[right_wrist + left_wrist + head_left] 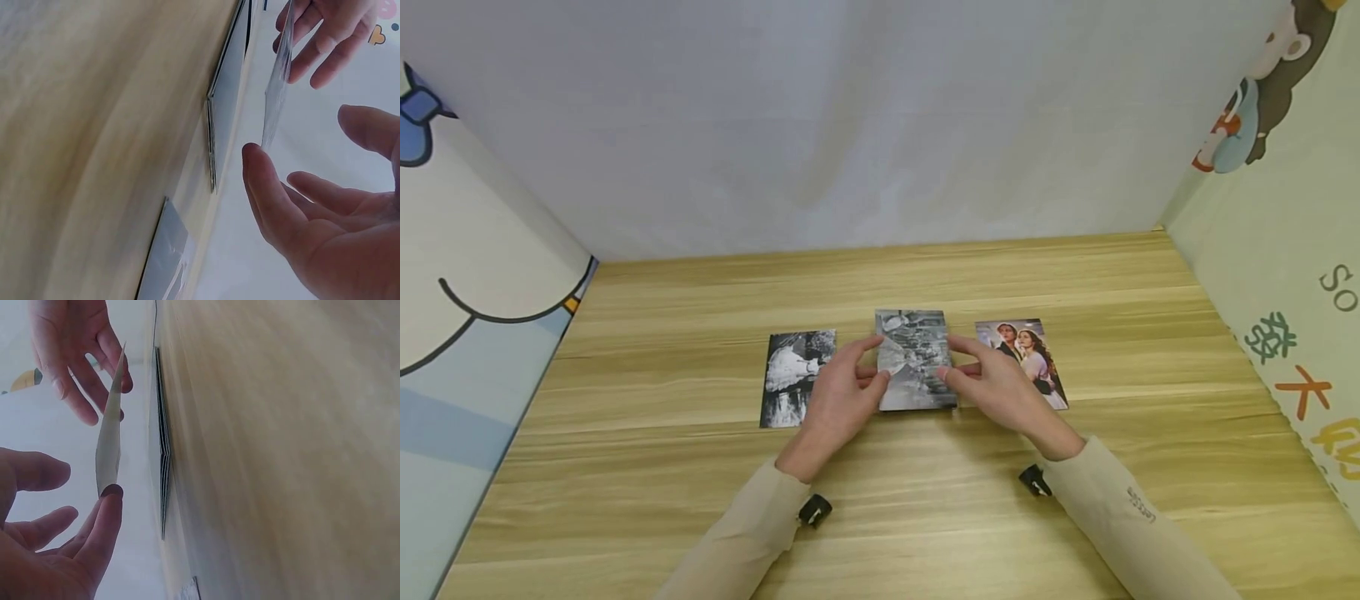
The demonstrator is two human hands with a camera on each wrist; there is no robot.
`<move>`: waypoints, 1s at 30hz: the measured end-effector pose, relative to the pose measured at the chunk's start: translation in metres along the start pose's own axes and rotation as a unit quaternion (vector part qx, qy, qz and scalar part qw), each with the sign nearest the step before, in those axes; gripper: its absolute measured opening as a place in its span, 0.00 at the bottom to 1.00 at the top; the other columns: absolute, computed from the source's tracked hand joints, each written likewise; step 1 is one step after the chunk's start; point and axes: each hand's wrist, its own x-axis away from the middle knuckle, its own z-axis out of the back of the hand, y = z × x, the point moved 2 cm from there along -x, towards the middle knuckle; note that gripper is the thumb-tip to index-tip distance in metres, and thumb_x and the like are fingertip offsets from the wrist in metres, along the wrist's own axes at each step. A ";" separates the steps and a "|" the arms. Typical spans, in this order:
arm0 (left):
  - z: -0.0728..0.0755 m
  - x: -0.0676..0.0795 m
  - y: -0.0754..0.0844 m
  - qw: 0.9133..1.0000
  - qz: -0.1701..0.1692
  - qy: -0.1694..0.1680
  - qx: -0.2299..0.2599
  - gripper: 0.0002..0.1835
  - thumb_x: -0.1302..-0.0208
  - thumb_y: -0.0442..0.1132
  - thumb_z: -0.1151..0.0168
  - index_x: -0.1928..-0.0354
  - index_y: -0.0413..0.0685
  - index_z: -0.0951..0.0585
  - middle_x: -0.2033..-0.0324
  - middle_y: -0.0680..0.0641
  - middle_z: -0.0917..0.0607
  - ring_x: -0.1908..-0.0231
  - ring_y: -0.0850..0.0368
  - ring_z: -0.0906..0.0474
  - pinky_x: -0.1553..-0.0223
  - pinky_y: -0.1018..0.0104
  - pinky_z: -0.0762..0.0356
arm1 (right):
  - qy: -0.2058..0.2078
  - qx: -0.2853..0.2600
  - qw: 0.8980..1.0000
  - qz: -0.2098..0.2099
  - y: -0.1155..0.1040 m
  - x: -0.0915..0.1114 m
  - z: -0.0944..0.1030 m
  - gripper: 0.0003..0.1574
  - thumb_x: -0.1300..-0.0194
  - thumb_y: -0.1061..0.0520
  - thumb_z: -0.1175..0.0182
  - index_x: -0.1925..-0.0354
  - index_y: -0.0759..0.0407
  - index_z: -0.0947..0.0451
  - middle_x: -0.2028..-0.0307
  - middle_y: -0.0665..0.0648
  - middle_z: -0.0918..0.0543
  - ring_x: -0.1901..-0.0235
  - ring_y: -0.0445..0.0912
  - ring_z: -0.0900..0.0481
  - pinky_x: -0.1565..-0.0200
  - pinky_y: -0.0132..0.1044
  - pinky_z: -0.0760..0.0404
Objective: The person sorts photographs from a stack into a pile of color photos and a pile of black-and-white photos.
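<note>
Between my two hands, a black-and-white photo card [913, 358] is held up level above the table, slightly bowed in the left wrist view. My left hand [842, 392] touches its left edge with a fingertip; the thumb stands apart above it. On the other side, my right hand [1003, 387] has a fingertip right at the card's edge, its thumb also raised clear. Beneath is a stack of cards [162, 444], seen edge-on and hidden from the head view. Another black-and-white photo card [784, 392] lies left, partly covered by my left hand.
Right of my right hand lies a colour photo card [1037, 354] showing two people. The wooden table [700, 517] meets a pale back wall [880, 167]; printed side panels [1285, 275] stand left and right. A black strap piece [815, 510] hangs by each sleeve.
</note>
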 end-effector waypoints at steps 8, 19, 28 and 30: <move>0.002 0.002 -0.002 1.000 -0.015 0.018 0.013 0.28 0.35 0.28 0.35 0.32 0.44 0.22 0.41 0.36 0.20 0.56 0.46 0.12 0.58 0.62 0.11 | 0.006 -0.009 1.000 0.010 -0.002 0.002 0.001 0.38 0.24 0.49 0.40 0.24 0.62 0.35 0.28 0.63 0.29 0.40 0.59 0.19 0.44 0.54 0.16; 0.004 0.005 -0.001 0.999 -0.031 0.039 0.018 0.28 0.37 0.26 0.33 0.33 0.44 0.21 0.41 0.39 0.19 0.56 0.47 0.12 0.57 0.64 0.12 | 0.047 -0.015 0.998 0.028 -0.005 0.005 0.002 0.33 0.26 0.56 0.38 0.28 0.63 0.30 0.32 0.63 0.24 0.44 0.58 0.16 0.47 0.51 0.14; 0.006 0.008 0.001 0.997 -0.039 0.050 0.045 0.29 0.39 0.24 0.32 0.34 0.43 0.20 0.41 0.40 0.19 0.57 0.48 0.12 0.56 0.66 0.12 | 0.085 -0.025 0.995 0.033 -0.005 0.007 0.003 0.29 0.28 0.62 0.37 0.31 0.61 0.25 0.35 0.62 0.22 0.48 0.58 0.14 0.56 0.43 0.13; 0.006 0.009 0.001 0.997 -0.038 0.049 0.053 0.29 0.39 0.24 0.32 0.35 0.43 0.20 0.40 0.40 0.20 0.57 0.48 0.12 0.56 0.66 0.13 | 0.096 -0.027 0.995 0.033 -0.005 0.007 0.004 0.29 0.29 0.62 0.36 0.32 0.61 0.24 0.35 0.63 0.22 0.49 0.57 0.13 0.57 0.42 0.13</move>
